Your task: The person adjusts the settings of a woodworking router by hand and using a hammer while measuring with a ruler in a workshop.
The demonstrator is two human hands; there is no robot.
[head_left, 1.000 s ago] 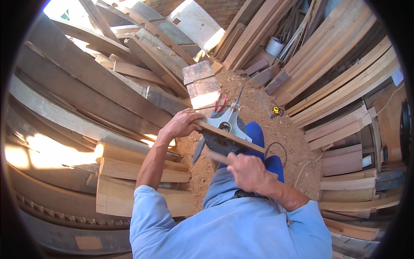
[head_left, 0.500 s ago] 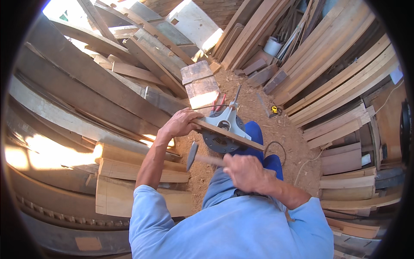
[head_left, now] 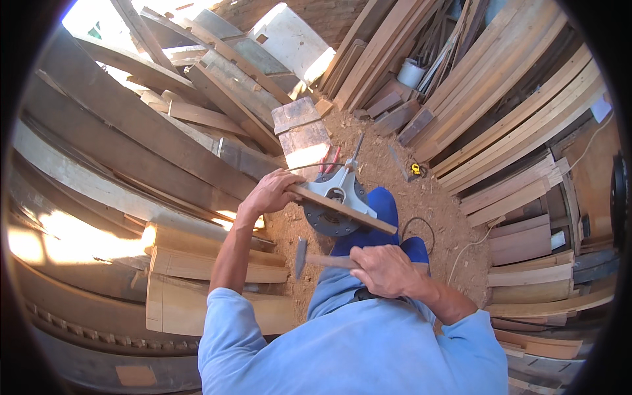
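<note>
My left hand [head_left: 271, 192] is closed on the left end of a narrow wooden strip [head_left: 352, 214], its fingers partly hidden. The strip lies slanting across a pale grey three-armed metal bracket [head_left: 355, 191], above a round dark metal disc [head_left: 324, 225] with bolts or holes round its rim. A rod [head_left: 359, 146] sticks up from the bracket's far end. Nearer my body, my right hand [head_left: 387, 270] is wrapped round the wooden handle of a hammer [head_left: 329, 261]. Its dark head [head_left: 301, 258] points left, apart from the strip.
Red-handled pliers [head_left: 334, 158] and a worn wooden board [head_left: 299, 125] lie beyond the disc. A yellow tape measure [head_left: 416, 169] rests on the shaving-covered floor [head_left: 461, 224]. Planks [head_left: 217, 270] are stacked at left, and more timber [head_left: 487, 85] stands at right. A thin cable [head_left: 464, 253] crosses the floor.
The hammer and my right hand have shifted slightly toward my body and right. The strip and bracket have shifted slightly left and down in view. My left hand keeps its hold.
</note>
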